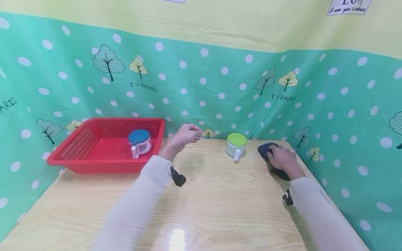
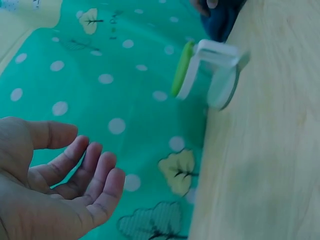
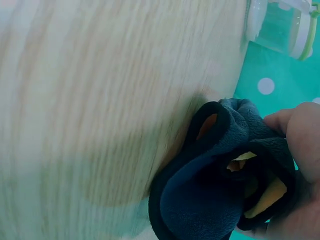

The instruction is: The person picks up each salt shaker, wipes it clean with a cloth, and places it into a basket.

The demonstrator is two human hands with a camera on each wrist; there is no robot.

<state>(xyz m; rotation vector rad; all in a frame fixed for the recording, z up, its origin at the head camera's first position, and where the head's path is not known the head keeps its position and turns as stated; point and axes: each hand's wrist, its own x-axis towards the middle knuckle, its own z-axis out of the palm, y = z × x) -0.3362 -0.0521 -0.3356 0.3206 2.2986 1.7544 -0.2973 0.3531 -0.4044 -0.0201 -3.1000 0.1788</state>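
My right hand (image 1: 282, 158) grips a crumpled dark blue-grey cloth (image 1: 265, 149) at the right end of the table. In the right wrist view the cloth (image 3: 200, 200) is bunched into folds, its upper part pinched between thumb and fingers. My left hand (image 1: 186, 135) hangs in the air above the table's back part, fingers loosely bent around nothing, as the left wrist view also shows. Between the hands stands a clear jar (image 1: 236, 148) with a green lid and a white handle; neither hand touches it.
On the left, a red plastic basket (image 1: 100, 161) holds a similar jar (image 1: 140, 142) with a blue lid. The wooden table (image 1: 220, 202) ends at a green polka-dot curtain (image 1: 204, 83), which hangs behind it and along both sides.
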